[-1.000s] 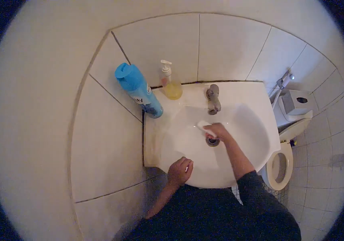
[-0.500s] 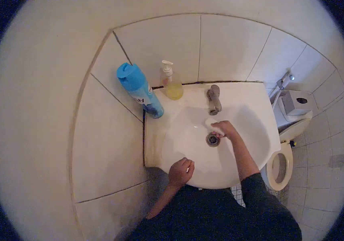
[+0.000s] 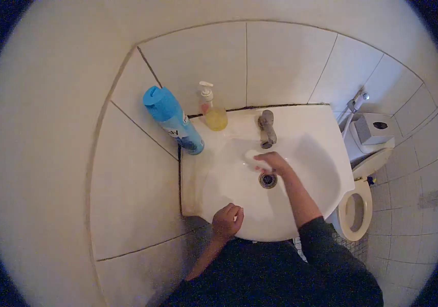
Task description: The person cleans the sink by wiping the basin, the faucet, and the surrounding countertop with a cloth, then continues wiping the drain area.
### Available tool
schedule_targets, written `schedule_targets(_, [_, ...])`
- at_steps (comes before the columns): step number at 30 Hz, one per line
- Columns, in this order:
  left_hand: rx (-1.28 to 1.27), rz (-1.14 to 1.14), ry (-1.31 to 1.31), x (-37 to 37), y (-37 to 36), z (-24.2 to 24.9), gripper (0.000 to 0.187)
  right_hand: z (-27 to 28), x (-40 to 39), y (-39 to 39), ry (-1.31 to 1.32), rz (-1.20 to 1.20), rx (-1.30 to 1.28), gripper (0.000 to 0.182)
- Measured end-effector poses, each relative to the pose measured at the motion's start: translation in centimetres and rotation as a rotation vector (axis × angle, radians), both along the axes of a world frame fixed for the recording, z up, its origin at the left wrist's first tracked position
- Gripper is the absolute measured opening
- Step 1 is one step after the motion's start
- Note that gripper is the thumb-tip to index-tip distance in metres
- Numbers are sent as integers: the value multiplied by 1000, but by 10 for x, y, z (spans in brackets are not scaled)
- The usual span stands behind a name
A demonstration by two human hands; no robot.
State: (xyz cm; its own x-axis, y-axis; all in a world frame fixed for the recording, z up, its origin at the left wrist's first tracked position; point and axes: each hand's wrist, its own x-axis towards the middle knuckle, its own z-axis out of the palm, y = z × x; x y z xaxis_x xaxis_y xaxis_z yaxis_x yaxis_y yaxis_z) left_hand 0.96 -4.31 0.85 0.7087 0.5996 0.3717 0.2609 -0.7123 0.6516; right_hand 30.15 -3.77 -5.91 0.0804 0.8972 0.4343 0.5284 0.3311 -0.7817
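Shifted left since the earlier frame, the bare right hand (image 3: 274, 162) pinches a small white pad (image 3: 251, 155) at frame centre, between the grey metal faucet (image 3: 266, 126) and round metal drain (image 3: 268, 180). Bare white ceramic washbasin (image 3: 322, 171) lies open to the right, while the half-curled bare left hand (image 3: 226, 221) is at its front edge, lower centre. Fingers hide part of the pad; whether the left palm holds anything, I cannot tell.

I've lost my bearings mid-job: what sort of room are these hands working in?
Almost certainly a bathroom: a toilet stands beside the sink, which has a tap at its back, and the wall behind is tiled.
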Motion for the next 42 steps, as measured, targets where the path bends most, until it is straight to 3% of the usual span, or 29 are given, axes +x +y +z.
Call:
schedule_targets(2, [-32, -15, 18, 0, 2, 5, 8, 59, -41, 26, 853, -314, -973, 29])
schedule_targets(3, [-32, -14, 20, -1, 2, 3, 8, 66, -43, 29, 794, -346, -1020, 33])
schedule_targets(4, [-8, -16, -7, -1, 3, -1, 8, 49, -31, 22, 797, -345, -1023, 33])
schedule_targets(6, [15, -12, -37, -1, 2, -1, 7, 6, 10, 2, -439, -16, 169, 37])
schedule_targets(7, [-7, -22, -25, -1, 3, 0, 7, 14, 12, 2, -440, -10, 172, 37])
schedule_targets(10, [-22, -8, -2, 0, 0, 2, 7, 36, 18, -10, 1042, -296, -1016, 39])
schedule_targets(11, [-8, 12, 9, 1, 0, 3, 7, 1, 12, -9, 480, -128, -571, 32])
schedule_targets(12, [-7, 10, 9, 1, 0, 3, 7, 12, 0, 0, 480, -131, -569, 32])
schedule_targets(14, [7, -11, 32, 0, 1, 3, 8, 52, -40, 28, 885, -324, -940, 29])
schedule_targets(18, [-1, -12, 30, -1, 1, 0, 8, 57, -32, 13, 860, -327, -936, 34])
schedule_targets(20, [-19, -25, 44, -2, 2, 2, 7, 59, -14, -12, 833, -372, -849, 28])
schedule_targets(24, [-29, -12, 17, 0, 1, 5, 8, 60, -34, 8, 939, -530, -889, 27])
schedule_targets(27, [-17, 7, -8, 0, 1, 3, 7, 53, -47, 23, 874, -325, -879, 36])
schedule_targets(30, [-7, -12, -3, -2, 1, 1, 7, 56, -34, 1, 998, -465, -800, 37])
schedule_targets(33, [5, -28, 12, -2, 2, 0, 7, 56, -1, -19, 1075, -369, -926, 36])
schedule_targets(37, [-12, -15, 3, -1, 1, -1, 7, 56, -36, 17, 992, -430, -877, 36])
schedule_targets(40, [3, -9, -8, -2, 3, -6, 7, 31, -45, 37, 853, -327, -964, 35])
schedule_targets(42, [-5, -14, -35, -2, 1, -6, 7, 14, -31, 16, 442, -111, -601, 33])
